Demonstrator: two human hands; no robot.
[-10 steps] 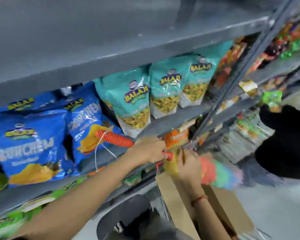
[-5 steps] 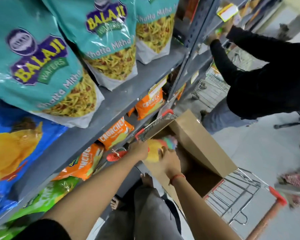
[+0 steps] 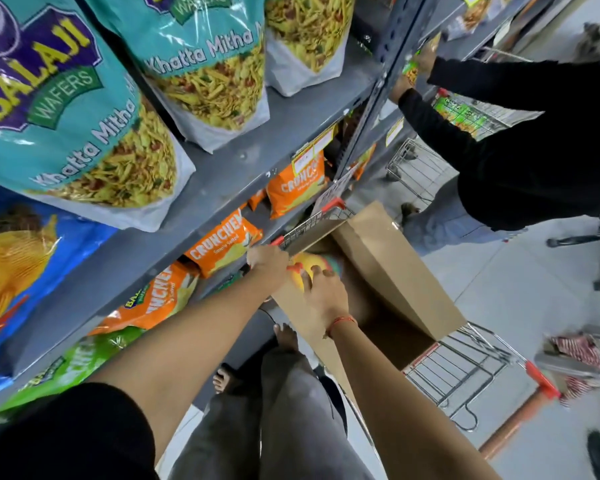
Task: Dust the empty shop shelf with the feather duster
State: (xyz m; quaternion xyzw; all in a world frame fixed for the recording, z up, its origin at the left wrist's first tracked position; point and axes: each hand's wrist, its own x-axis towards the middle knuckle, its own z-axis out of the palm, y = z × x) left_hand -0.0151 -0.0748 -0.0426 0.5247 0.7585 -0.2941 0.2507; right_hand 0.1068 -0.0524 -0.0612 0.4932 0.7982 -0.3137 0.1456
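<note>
The feather duster (image 3: 309, 265), a multicoloured head of yellow, orange and green, sits just over the open cardboard box (image 3: 392, 268) in the shopping trolley. My left hand (image 3: 268, 260) is closed around the duster's near end; its orange handle is hidden. My right hand (image 3: 323, 292) presses on the yellow part of the head from below. The grey metal shelf (image 3: 201, 192) to my left holds snack bags on every level in view.
Teal snack bags (image 3: 70, 126) and blue ones (image 3: 21, 258) stand on the shelf above, orange packets (image 3: 219, 242) below. A wire trolley (image 3: 465, 368) with red handles stands on my right. A person in black (image 3: 534, 150) reaches into the adjoining shelf bay.
My view has swung down from the upper shelves to the trolley. Both hands have lowered the duster from shelf height to the box, and the orange handle has gone out of sight.
</note>
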